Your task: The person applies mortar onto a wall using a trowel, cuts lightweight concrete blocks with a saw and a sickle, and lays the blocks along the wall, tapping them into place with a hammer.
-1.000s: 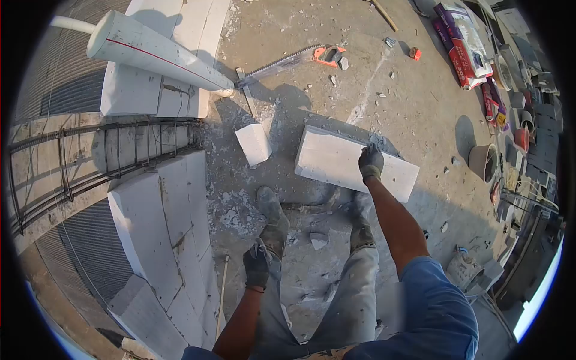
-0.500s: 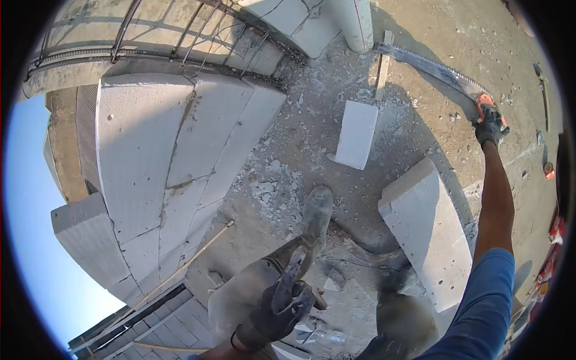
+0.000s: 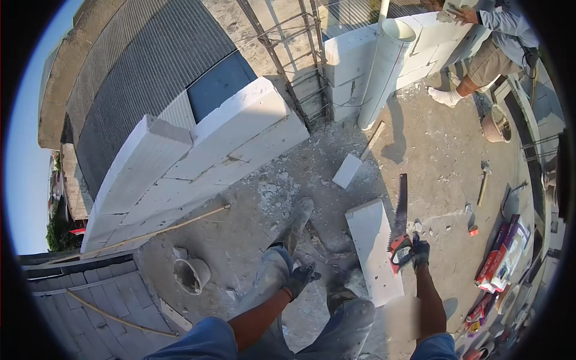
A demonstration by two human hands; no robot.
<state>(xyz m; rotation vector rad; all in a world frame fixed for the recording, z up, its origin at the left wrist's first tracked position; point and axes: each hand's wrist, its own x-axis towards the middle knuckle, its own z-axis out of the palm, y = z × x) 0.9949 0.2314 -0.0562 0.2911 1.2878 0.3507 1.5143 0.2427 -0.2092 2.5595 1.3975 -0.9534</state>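
A hand saw (image 3: 401,213) with an orange-red handle is gripped in my gloved right hand (image 3: 420,250). Its toothed blade points away from me, close beside a long white lightweight block (image 3: 373,249) on the floor. My gloved left hand (image 3: 302,278) hovers over my legs near my knee, its fingers apart and nothing visible in it. Beyond the long block, a smaller white block (image 3: 347,171) lies on the ground at the end of a thin wooden strip (image 3: 374,139).
A white block wall (image 3: 234,150) and rebar column (image 3: 285,45) stand at left, beside an upright pipe (image 3: 387,75). Another person (image 3: 504,45) touches the wall at upper right. Buckets (image 3: 201,273), a hammer (image 3: 483,185) and red-white bags (image 3: 503,255) lie around. Rubble (image 3: 277,191) litters the floor.
My right hand has brought the saw back toward me, beside the long block; its blade has swung round. My left hand's fingers have spread lower. The view has widened, showing the other person.
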